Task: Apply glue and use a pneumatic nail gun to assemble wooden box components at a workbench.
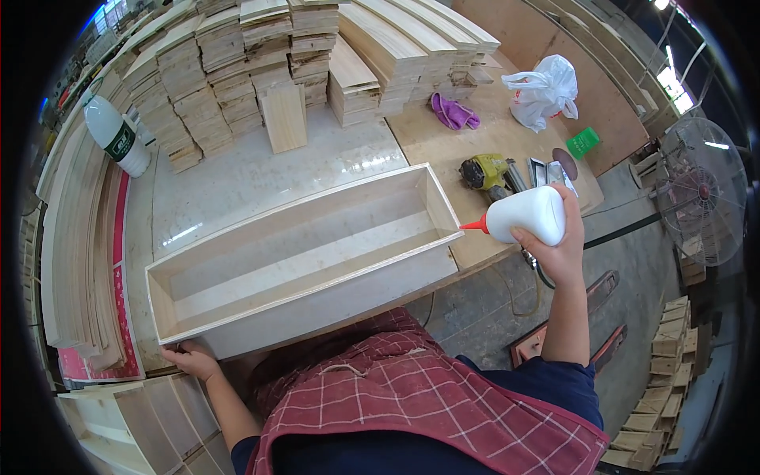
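A long open wooden box (261, 309) lies across the workbench in front of me. My right hand (554, 237) grips a white glue bottle (526, 214) with a red nozzle; the nozzle tip touches the box's right end rim. My left hand (191, 358) rests flat against the box's near left bottom corner, fingers spread.
Stacks of cut wood boards (237, 71) fill the back of the bench. A white plastic bottle (117, 136) lies at the left. A purple cloth (454, 112), a yellow nail gun (487, 172), a white bag (545, 91) and a standing fan (703, 194) are at the right.
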The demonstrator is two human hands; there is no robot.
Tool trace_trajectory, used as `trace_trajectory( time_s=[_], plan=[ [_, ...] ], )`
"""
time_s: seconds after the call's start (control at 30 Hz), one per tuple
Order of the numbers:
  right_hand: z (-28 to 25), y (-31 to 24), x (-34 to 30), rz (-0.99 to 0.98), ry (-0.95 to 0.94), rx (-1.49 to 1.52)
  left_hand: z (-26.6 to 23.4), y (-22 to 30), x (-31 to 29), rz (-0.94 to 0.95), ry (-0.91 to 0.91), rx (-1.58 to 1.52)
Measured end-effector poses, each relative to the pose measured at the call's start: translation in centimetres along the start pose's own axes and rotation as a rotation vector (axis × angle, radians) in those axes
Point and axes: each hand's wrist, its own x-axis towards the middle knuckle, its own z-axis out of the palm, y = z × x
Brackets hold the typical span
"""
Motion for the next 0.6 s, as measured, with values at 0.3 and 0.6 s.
trace_trajectory(
  time_s=[0.3,0.6],
  plan=[
    [0.7,3.7,2.1,0.329,0.237,0.771,0.1,-1.1,0.6,0.014,0.022,-0.175],
    [8.9,19.4,15.8,0.767,0.492,1.899,-4.1,12.1,3.4,0.222,0.123,-0.177]
  ],
)
